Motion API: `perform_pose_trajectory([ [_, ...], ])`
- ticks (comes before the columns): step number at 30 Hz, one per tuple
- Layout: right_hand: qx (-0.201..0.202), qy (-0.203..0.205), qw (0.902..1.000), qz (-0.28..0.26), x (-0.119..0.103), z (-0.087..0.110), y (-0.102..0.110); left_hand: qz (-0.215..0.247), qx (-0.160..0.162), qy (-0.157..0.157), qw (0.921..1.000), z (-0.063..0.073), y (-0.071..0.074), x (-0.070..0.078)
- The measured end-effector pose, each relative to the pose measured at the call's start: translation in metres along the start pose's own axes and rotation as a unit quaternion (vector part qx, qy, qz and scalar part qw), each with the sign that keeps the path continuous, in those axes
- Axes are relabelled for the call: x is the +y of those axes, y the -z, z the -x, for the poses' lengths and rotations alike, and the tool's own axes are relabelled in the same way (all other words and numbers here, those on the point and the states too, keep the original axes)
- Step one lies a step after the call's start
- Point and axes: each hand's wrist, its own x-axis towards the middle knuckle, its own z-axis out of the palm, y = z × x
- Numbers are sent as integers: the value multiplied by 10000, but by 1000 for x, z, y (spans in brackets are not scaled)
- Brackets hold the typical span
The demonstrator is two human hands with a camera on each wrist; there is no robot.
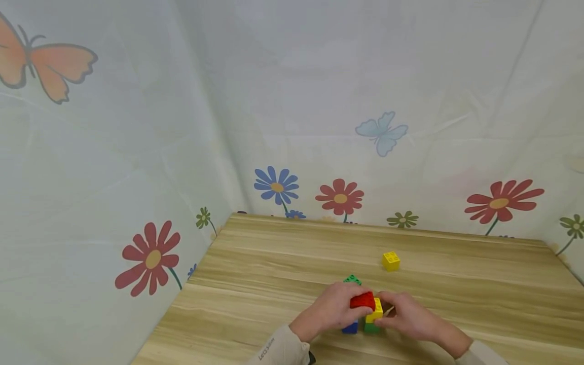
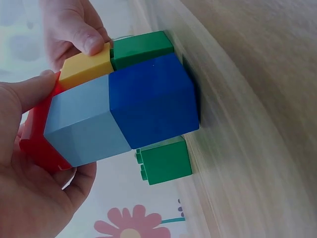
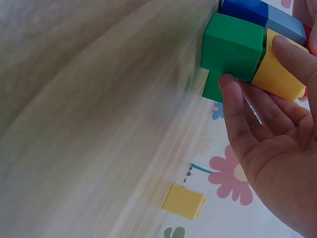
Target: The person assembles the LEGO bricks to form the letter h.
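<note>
My left hand (image 1: 335, 306) grips a red brick (image 1: 363, 300) that sits on top of a light blue brick (image 2: 86, 124). Beneath the light blue one stands a dark blue brick (image 2: 153, 101) on the table. Right beside this stack, a yellow brick (image 3: 280, 67) tops a green brick (image 3: 233, 47). My right hand (image 1: 412, 317) pinches the yellow brick between thumb and fingers, one fingertip close to the green brick's lower edge. Another green brick (image 2: 166, 161) stands just behind the stacks, partly hidden by my left hand in the head view.
A single yellow brick (image 1: 391, 261) lies farther back on the wooden table (image 1: 274, 263). Behind the table and along its left side hangs a pale cloth (image 1: 310, 91) printed with flowers and butterflies.
</note>
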Motion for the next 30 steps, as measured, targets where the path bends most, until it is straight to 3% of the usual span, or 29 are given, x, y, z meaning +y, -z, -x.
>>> perform_pose_trajectory([
  [8, -17, -42, 10000, 22, -1, -1, 1, -75, -30, 75, 9999, -1, 2, 1],
  [30, -8, -34, 9999, 165, -1, -1, 0, -663, 127, -314, 9972, 1, -1, -1],
])
